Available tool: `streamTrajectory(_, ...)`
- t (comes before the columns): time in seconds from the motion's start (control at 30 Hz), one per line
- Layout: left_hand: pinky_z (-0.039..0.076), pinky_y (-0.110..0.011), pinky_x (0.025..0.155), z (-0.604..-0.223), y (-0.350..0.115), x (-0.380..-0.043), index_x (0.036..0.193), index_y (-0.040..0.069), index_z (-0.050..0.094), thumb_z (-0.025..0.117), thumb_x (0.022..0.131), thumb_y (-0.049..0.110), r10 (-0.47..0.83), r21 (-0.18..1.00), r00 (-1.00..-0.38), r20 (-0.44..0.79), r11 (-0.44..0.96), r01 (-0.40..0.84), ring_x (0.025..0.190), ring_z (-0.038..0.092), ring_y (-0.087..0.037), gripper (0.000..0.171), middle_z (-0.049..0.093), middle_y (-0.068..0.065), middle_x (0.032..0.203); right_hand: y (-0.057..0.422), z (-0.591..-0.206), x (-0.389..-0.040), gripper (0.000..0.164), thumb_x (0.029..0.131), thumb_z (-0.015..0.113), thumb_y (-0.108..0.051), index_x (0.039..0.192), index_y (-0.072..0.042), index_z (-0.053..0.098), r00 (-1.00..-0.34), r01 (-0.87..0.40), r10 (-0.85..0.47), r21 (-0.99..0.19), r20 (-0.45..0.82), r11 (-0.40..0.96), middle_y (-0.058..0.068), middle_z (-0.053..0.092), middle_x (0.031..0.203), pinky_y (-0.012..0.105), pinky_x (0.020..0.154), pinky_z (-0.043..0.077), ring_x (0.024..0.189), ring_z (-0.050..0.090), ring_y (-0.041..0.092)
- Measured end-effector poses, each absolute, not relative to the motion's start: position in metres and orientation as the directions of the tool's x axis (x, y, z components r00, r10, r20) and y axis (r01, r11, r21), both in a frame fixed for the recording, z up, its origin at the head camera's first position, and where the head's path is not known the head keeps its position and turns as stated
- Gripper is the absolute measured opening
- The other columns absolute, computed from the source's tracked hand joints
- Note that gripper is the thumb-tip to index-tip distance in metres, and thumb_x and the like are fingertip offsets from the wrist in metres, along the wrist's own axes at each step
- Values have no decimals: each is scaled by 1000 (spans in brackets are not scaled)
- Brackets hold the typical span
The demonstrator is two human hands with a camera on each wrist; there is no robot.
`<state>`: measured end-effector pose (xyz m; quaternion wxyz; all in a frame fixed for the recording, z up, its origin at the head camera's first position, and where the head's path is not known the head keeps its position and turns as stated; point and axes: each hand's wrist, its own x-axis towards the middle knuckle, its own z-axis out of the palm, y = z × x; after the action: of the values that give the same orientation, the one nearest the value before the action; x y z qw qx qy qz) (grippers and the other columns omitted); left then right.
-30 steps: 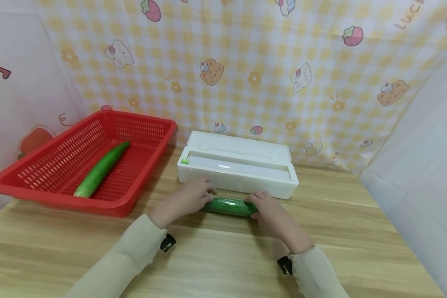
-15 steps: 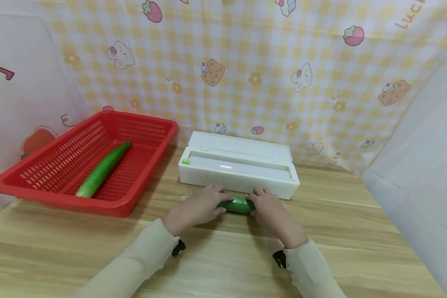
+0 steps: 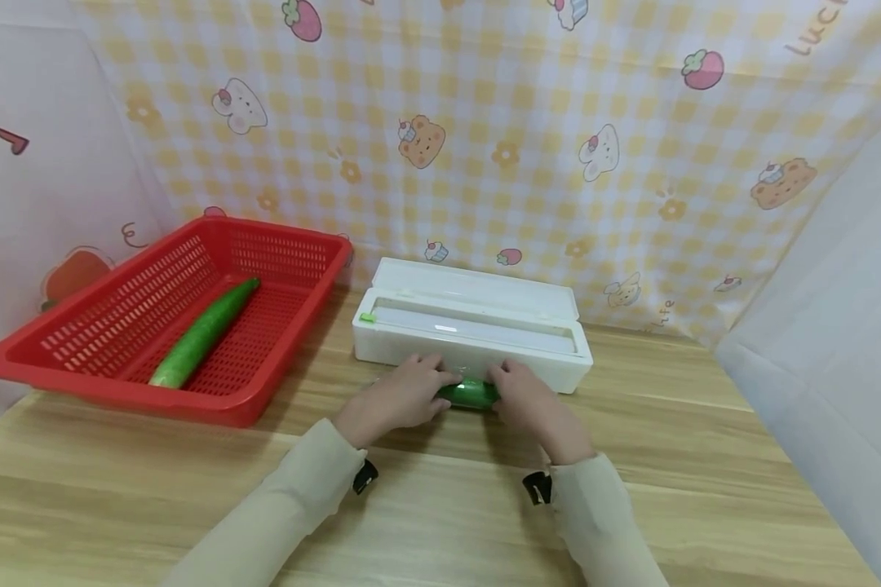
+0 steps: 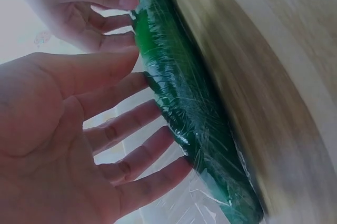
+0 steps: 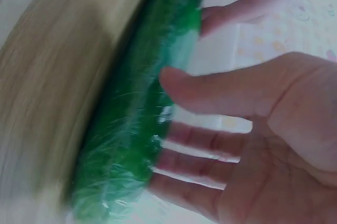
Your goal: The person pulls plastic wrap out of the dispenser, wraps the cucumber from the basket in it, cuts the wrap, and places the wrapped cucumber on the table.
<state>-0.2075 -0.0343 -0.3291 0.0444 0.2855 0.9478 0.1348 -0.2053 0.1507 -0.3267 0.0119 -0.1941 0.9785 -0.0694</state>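
Observation:
A cucumber [image 3: 470, 394] in clear plastic wrap lies crosswise on the table, close along the front of a white cling film box [image 3: 404, 344]. My left hand [image 3: 404, 393] holds its left part from above, thumb on the near side and fingers towards the box. On the right part my right hand [image 3: 529, 399] has a similar hold, with the thumb against the wrap in the right wrist view. Wrinkled film covers the cucumber in both wrist views, and loose film [image 4: 202, 197] spreads beside it in the left one. The hands hide both ends in the head view.
The box's lid [image 3: 477, 285] stands raised at the back, and a green slider [image 3: 367, 317] sits at its left end. To the left is a red plastic basket [image 3: 169, 405] with an unwrapped cucumber [image 3: 205, 334] inside. A patterned curtain [image 3: 484, 204] hangs behind the wooden table [image 3: 440, 522].
The wrapped cucumber has moved away from me, up towards the box, with both hands on it. My left hand has shifted right along it, so the hands are closer together.

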Motion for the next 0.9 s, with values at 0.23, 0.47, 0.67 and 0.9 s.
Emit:
streamTrajectory(0.23, 43, -37, 93, -329, -36, -209, 132, 15, 53, 59, 91, 26, 557, 306, -830, -25, 795, 524, 104, 45, -19, 43, 50, -7, 122, 152, -322, -196, 47, 86, 66, -15, 128, -1, 53, -921, -379, -388, -151, -37, 913, 16, 49, 111, 42, 84, 46, 97, 45, 27)
streamTrajectory(0.47, 44, -36, 89, -327, -41, -212, 133, 14, 52, 59, 91, 27, 591, 354, -806, -33, 762, 543, 100, 47, -17, 44, 52, -7, 119, 145, -314, -186, 50, 87, 65, -22, 130, -3, 50, -911, -402, -410, -130, -43, 906, 16, 52, 121, 47, 90, 43, 107, 46, 31)
streamTrajectory(0.67, 48, -35, 80, -318, -55, -218, 125, 12, 59, 58, 92, 26, 546, 438, -836, 55, 740, 511, 96, 52, -19, 36, 57, -7, 112, 135, -309, -178, 50, 87, 66, -22, 129, -1, 51, -884, -461, -467, -152, -5, 875, 15, 52, 127, 48, 96, 41, 115, 47, 34)
streamTrajectory(0.9, 42, -44, 86, -312, -81, -236, 120, 3, 51, 63, 88, 26, 101, 532, -939, 329, 802, 273, 109, 41, -34, 41, 47, -18, 119, 114, -307, -179, 48, 89, 63, -22, 130, -1, 50, -831, -556, -546, -189, 105, 810, 16, 50, 132, 44, 102, 39, 122, 47, 32)
